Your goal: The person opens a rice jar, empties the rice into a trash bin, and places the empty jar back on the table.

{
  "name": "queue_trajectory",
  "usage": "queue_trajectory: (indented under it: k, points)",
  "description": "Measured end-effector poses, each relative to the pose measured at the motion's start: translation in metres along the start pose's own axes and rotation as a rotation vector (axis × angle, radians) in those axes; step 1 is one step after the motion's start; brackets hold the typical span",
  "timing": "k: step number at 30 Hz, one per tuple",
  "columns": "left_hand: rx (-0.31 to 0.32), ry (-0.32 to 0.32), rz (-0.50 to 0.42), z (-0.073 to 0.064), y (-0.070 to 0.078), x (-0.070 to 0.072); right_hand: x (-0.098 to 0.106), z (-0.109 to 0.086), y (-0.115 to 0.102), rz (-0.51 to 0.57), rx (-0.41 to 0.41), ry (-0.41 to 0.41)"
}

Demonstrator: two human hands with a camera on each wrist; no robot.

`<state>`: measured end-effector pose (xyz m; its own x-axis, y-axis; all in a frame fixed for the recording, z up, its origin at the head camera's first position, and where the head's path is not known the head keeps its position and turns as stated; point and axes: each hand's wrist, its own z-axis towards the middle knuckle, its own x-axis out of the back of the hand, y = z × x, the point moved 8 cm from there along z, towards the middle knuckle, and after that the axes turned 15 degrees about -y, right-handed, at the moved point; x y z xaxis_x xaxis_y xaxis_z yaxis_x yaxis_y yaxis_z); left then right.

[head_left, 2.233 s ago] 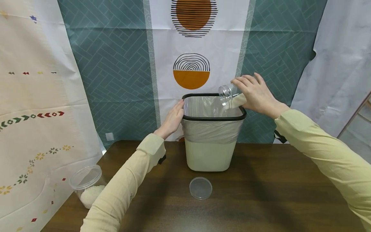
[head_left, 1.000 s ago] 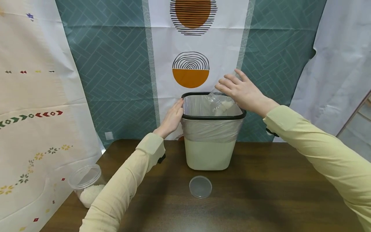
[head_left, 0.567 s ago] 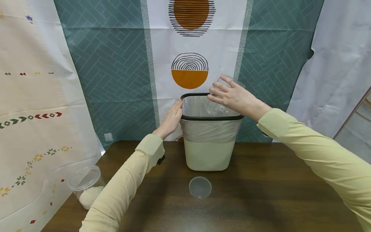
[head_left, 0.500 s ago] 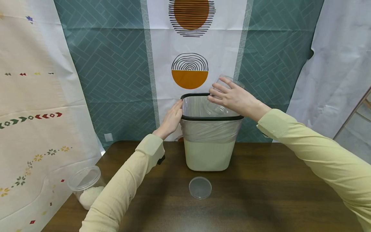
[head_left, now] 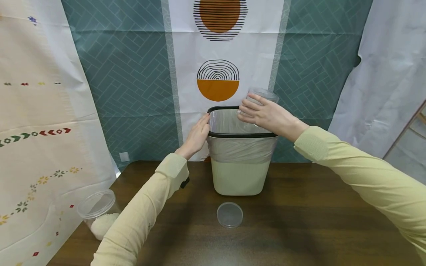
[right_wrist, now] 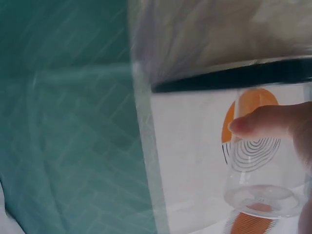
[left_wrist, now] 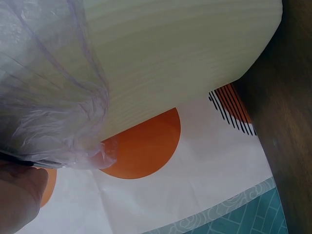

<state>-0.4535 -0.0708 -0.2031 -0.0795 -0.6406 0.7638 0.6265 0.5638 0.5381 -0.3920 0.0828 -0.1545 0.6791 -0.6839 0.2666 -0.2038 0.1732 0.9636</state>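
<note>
My right hand (head_left: 269,115) grips a clear plastic jar (head_left: 264,95) over the bin. The jar is upside down, its base up and its mouth below the black rim; no white contents show in it. In the right wrist view the thumb (right_wrist: 263,122) lies along the wall of the jar (right_wrist: 261,195). My left hand (head_left: 197,135) rests with straight fingers against the left rim of the pale green bin (head_left: 241,177), which has a clear plastic liner (head_left: 244,149) folded over its edge. The inside bottom of the bin is hidden.
A round clear lid (head_left: 230,214) lies on the dark wooden table (head_left: 286,229) in front of the bin. At the left edge, partly behind my left sleeve, stands a clear jar (head_left: 97,207) with white grains. A patterned curtain (head_left: 133,74) hangs close behind.
My right hand has moved left over the bin and tipped the jar from sideways to upside down. The white contents that showed in the jar are gone from view. The left hand stays put.
</note>
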Motion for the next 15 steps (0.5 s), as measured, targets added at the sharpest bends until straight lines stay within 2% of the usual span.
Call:
queue_trajectory:
  k: [7,13,15]
  points:
    - [-0.006,0.006,0.009,0.0003,0.0027,0.0001,0.0033,-0.0050,0.0072,0.005,-0.046,0.032]
    - [0.001,-0.005,0.004,0.0001,0.0029,-0.0005,0.0043,-0.0050,0.0022,-0.127,-0.006,0.056]
    - [0.009,-0.009,0.001,0.0001,0.0018,-0.0009,0.0040,-0.0058,0.0038,-0.140,-0.023,0.066]
